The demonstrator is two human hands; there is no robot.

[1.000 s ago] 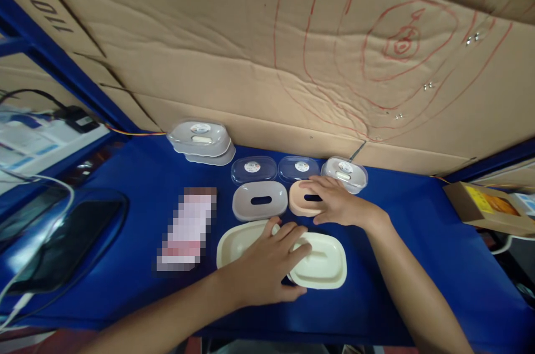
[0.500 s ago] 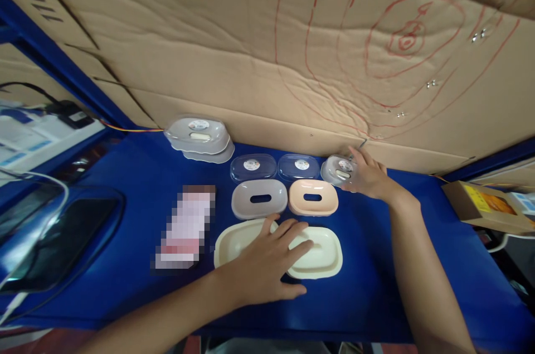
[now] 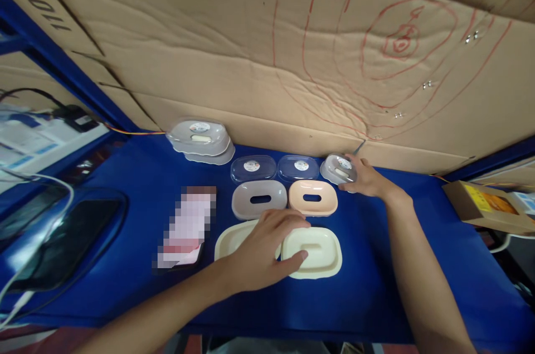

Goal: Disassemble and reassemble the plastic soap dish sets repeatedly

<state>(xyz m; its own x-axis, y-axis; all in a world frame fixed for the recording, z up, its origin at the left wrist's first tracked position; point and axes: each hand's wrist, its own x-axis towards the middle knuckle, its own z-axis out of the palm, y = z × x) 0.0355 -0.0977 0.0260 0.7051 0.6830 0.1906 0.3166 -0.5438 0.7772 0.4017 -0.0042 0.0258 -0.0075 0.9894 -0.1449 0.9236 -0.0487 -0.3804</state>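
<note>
At back, right hand (image 3: 368, 178) now off peach dish (image 3: 312, 209); seemingly round lidded box (image 3: 335, 168)

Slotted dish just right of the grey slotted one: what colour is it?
The slotted dish is pale peach, seen best in the head view.

Cardboard backing (image 3: 209, 36) w/ red marker rings, blue tabletop (image 3: 142, 170), blue frame L (image 3: 79, 78)

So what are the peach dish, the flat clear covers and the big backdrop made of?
The peach dish looks like smooth, glossy molded plastic, judging by its even color and highlights. The clear covers, left and right, seem thin, shiny plastic; the blue table shows through. The backdrop appears to be matte corrugated cardboard: brown, creased and printed.
</note>
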